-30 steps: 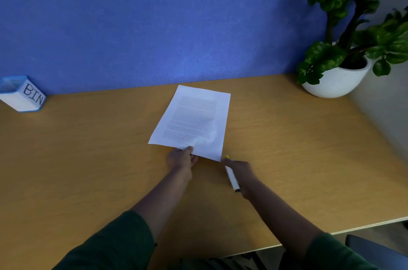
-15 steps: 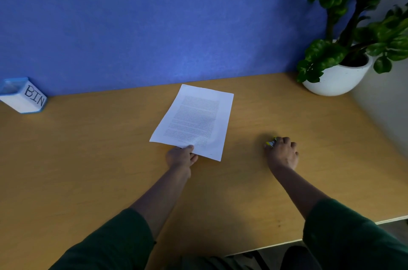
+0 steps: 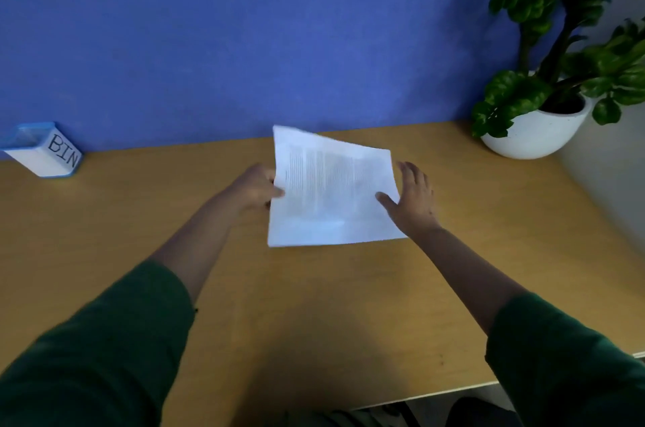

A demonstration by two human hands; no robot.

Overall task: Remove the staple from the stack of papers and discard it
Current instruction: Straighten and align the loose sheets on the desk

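White stack of papers (image 3: 331, 189), tilted long-axis away, pinched by left hand (image 3: 256, 187); right hand (image 3: 413, 199) fingers spread.

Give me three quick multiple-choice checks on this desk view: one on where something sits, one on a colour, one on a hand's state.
1. Where is the white, blue-rimmed box marked BIN?
A. far left of the wooden desk, by the wall
B. beside the plant
C. at the near edge

2. What colour is the wall behind the desk?
A. grey
B. blue
C. green

3. What is the left hand doing?
A. lying flat on the desk
B. holding a pen
C. gripping the left edge of the white stack of printed papers

Answers: 1 A, the box stands at the desk's far left corner. 2 B, the wall is blue. 3 C, its thumb lies over the raised stack's left edge.
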